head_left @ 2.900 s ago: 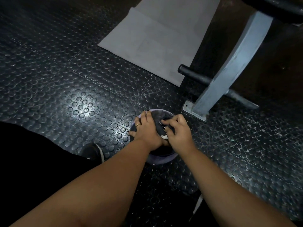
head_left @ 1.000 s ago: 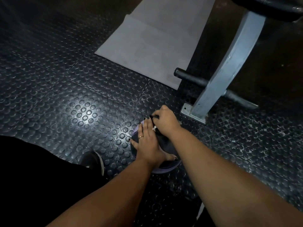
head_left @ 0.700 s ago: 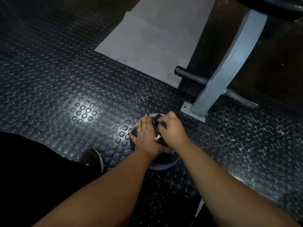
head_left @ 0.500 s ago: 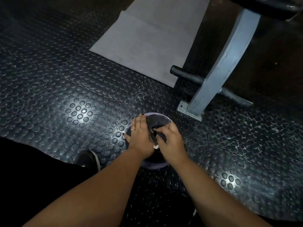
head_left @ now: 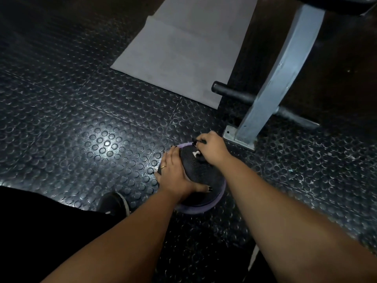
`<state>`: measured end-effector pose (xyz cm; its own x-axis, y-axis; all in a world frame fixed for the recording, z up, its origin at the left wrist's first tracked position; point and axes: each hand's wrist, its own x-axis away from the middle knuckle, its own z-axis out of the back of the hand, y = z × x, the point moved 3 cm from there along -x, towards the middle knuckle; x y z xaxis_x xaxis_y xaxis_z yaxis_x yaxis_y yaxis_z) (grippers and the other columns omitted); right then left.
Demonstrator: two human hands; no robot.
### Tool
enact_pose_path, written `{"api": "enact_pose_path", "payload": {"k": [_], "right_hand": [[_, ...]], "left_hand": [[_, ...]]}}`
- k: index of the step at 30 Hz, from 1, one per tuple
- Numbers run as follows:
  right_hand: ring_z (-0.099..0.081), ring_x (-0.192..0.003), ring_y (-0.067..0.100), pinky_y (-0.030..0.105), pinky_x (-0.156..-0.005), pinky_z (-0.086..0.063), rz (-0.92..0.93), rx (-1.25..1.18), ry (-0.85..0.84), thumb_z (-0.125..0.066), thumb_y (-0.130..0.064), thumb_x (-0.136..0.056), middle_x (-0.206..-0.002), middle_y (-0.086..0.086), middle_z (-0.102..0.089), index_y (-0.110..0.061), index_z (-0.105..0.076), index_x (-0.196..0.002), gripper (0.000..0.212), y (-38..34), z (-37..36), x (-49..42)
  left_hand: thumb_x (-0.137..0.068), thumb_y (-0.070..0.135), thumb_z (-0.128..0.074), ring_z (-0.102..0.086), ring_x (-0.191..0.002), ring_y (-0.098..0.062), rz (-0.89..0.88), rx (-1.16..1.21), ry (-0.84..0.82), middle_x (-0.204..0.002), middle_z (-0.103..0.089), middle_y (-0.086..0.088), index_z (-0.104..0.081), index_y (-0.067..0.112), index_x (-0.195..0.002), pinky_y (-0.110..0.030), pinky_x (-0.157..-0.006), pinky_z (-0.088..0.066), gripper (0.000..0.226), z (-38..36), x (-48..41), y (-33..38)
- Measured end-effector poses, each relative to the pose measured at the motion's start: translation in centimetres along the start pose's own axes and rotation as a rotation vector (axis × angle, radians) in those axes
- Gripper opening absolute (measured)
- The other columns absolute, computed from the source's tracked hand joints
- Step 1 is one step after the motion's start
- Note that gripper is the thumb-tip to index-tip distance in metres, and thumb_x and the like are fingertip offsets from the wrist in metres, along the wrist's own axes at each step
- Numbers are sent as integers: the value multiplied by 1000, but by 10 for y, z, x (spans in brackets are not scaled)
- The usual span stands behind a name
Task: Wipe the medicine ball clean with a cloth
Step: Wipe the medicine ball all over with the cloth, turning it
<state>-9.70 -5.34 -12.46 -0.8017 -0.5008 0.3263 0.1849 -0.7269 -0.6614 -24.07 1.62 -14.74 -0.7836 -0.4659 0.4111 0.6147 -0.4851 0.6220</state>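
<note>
While left hand [head_left: 177, 176] steadies medicine ball [head_left: 199, 172]; right hand [head_left: 212, 149] grips cloth [head_left: 201, 158] atop.

Black, purple-banded medicine ball [head_left: 199, 170] — studded floor [head_left: 91, 119]

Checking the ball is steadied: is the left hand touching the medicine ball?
Touching. The head view shows the left hand lying flat on the medicine ball.

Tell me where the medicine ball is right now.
The medicine ball sits on the studded floor, lower centre, under both hands, just left of the grey bench leg.
</note>
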Motion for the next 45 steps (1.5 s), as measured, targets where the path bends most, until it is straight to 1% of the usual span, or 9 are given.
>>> {"api": "enact_pose_path", "payload": {"k": [4, 11, 17, 23, 29, 33, 36, 41, 45], "right_hand": [[-51, -88, 18, 18, -76, -36, 146, 14, 40, -57, -9, -90, -97, 0, -42, -7, -67, -106, 19, -3, -6, 40], [-53, -92, 9, 13, -87, -43, 244, -141, 157, -63, 0, -84, -94, -6, -47, -9, -70, -101, 20, 11, -10, 89], [-52, -85, 16, 22, -81, -42, 61, -98, 239, -58, -10, -91, -101, 6, -48, -5, -67, -110, 22, 15, -3, 38], [-53, -108, 28, 18, -85, -33, -30, -32, 25, -55, -16, -94, -118, 16, -50, -3, -62, -121, 30, 24, 0, -7], [-51, -92, 15, 10, -77, -33, 63, -79, 97, -57, -11, -93, -103, 3, -46, -6, -65, -110, 20, 22, 2, 34], [-50, -83, -3, -2, -74, -33, 140, -166, 111, -61, -1, -87, -93, -3, -47, -7, -68, -98, 14, 23, 1, 76], [-53, -82, 8, 0, -72, -36, 129, -177, 150, -62, -3, -87, -93, -1, -48, -7, -68, -99, 13, 23, -1, 72], [-56, -99, 24, 15, -80, -36, -13, -112, 137, -59, -12, -92, -104, 6, -51, -4, -66, -116, 26, 20, -1, 20], [-55, -105, 25, 13, -79, -33, -33, -82, 69, -56, -14, -94, -116, 12, -52, -5, -63, -120, 28, 17, -2, 0]], "left_hand": [[-27, 81, -69, -3, -152, -18, 1, 43, 9, -164, -9, 4, -4, 19, -157, -59, -120, -16, 158, 5, -2, -2], [-80, 36, -72, 3, -153, -23, -19, 11, 0, -166, -2, 2, -3, 19, -158, -69, -116, -13, 105, 4, -6, 11], [-26, 81, -72, -1, -151, -16, -6, 25, 25, -164, -7, 4, -4, 18, -157, -61, -119, -16, 161, 2, 4, 0], [-40, 69, -88, -1, -152, -18, 6, -19, 76, -165, -6, 2, -4, 18, -157, -57, -121, -16, 153, -2, 4, 0], [-28, 79, -73, -5, -150, -19, 12, 30, 30, -163, -8, 3, -4, 20, -157, -61, -118, -19, 157, 3, -1, 0], [-43, 61, -85, -4, -151, -21, 21, 38, 21, -164, -5, 1, -5, 18, -157, -66, -115, -20, 146, 4, -2, 4], [-29, 72, -71, -2, -151, -18, 21, 54, 24, -163, -4, 2, -4, 19, -156, -63, -117, -18, 153, 4, 4, 2], [-39, 67, -89, 1, -152, -17, 27, 8, 75, -165, 0, 4, 0, 18, -158, -54, -122, -15, 156, -3, 22, -5], [-31, 73, -83, -15, -149, -23, 54, 51, 86, -162, -13, 2, -8, 22, -155, -60, -116, -27, 154, 3, 8, -10]]}}
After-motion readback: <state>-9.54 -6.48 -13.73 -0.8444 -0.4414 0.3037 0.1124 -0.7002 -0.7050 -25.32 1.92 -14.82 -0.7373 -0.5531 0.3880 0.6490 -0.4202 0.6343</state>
